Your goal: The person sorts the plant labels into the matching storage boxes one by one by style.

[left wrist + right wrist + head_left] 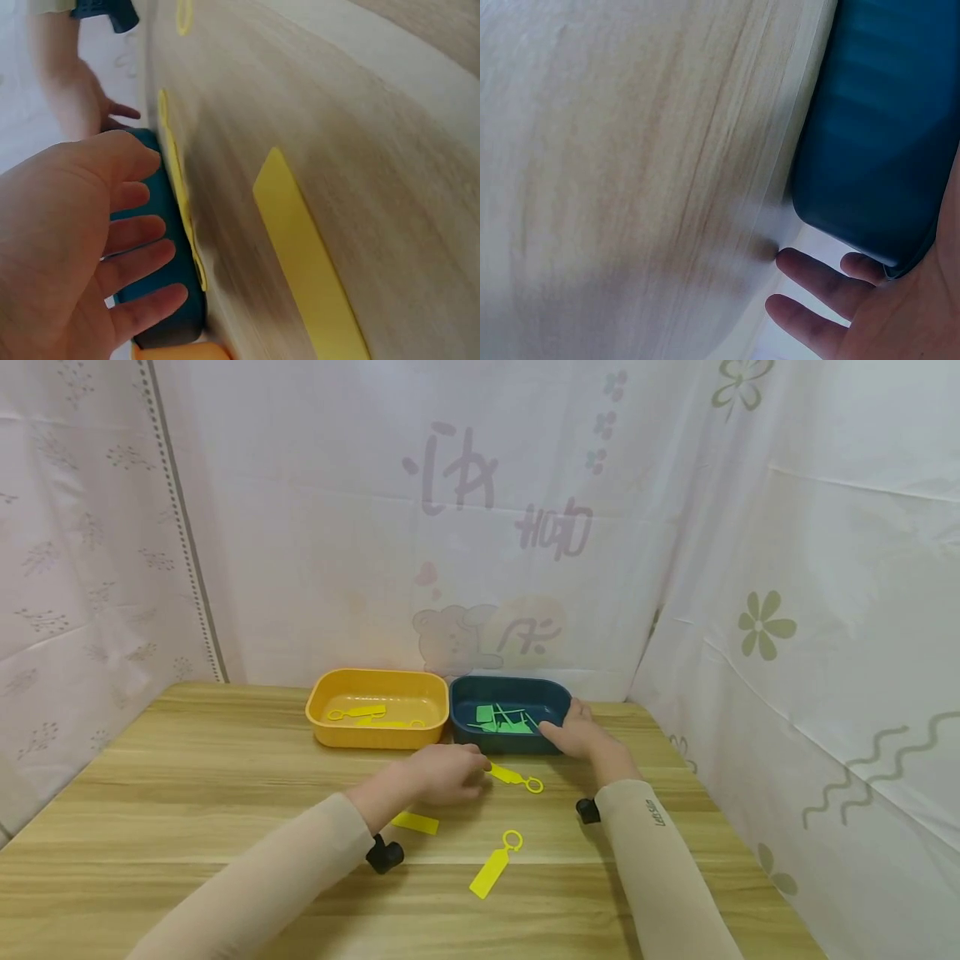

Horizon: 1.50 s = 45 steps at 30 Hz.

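Observation:
My left hand hovers in front of the blue box, fingers loosely extended. By its fingertips a yellow ring-ended tag lies along the box's front; in the left wrist view the fingers overlap the box, and no grip on the tag shows. My right hand rests at the right end of the box, its thumb at the front rim. In the right wrist view its fingers reach past the box's corner, fairly straight; the thumb is hidden there. Green flat pieces lie inside the blue box.
An orange box holding several yellow tags stands left of the blue one. Another yellow tag lies nearer on the wooden table, and one more is partly hidden under my left forearm. Curtains hang behind and beside.

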Tool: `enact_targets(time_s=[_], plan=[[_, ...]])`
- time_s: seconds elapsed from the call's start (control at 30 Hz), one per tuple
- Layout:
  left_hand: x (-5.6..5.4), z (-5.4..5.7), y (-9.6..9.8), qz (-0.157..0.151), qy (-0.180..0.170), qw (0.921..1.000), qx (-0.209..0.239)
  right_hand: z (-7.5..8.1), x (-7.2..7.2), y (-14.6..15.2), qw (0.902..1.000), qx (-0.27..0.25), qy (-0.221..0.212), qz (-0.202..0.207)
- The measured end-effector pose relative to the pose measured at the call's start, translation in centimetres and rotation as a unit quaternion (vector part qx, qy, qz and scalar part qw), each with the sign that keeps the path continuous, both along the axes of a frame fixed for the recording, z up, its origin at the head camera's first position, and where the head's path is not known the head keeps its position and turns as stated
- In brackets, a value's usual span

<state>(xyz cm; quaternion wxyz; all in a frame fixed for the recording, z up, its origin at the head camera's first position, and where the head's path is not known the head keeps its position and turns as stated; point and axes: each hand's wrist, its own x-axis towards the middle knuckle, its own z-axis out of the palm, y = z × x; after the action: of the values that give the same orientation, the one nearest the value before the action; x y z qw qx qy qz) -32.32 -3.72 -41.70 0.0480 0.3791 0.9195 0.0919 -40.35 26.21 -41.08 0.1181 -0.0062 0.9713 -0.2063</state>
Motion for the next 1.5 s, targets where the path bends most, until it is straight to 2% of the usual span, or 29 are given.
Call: enact_targets(time_s=[0.33,0.6,0.8,1.07,1.3,1.5], plan=[[0.2,-0.2,0.4,0.003,0.007,0.9984,-0.056,0.2,0.0,-0.1,1.0000,-0.001,0.002,-0.001],[-0.1,-0.1,-0.1,0.015,0.018,0.9985,-0.049,0.5,0.1,-0.1,1.0000,-0.008,-0.001,0.004],[-0.1,0.0,-0.4,0.016,0.002,0.9989,-0.044,0.3,0.0,-0.1,0.9999,-0.007,-0.009,0.002],[0.1,0.0,-0.8,0.026,-0.002,0.9991,-0.033,0.0,0.0,-0.1,1.0000,-0.004,-0.002,0.007],[0.1,0.1,-0.9,0.042,-0.024,0.9985,-0.027,0.0,0.0,-0.1,1.0000,-0.003,-0.004,0.007],[0.1,0.1,-0.9,0.064,-0.059,0.9960,-0.022,0.1,0.1,0.0,1.0000,-0.002,-0.009,0.003]])
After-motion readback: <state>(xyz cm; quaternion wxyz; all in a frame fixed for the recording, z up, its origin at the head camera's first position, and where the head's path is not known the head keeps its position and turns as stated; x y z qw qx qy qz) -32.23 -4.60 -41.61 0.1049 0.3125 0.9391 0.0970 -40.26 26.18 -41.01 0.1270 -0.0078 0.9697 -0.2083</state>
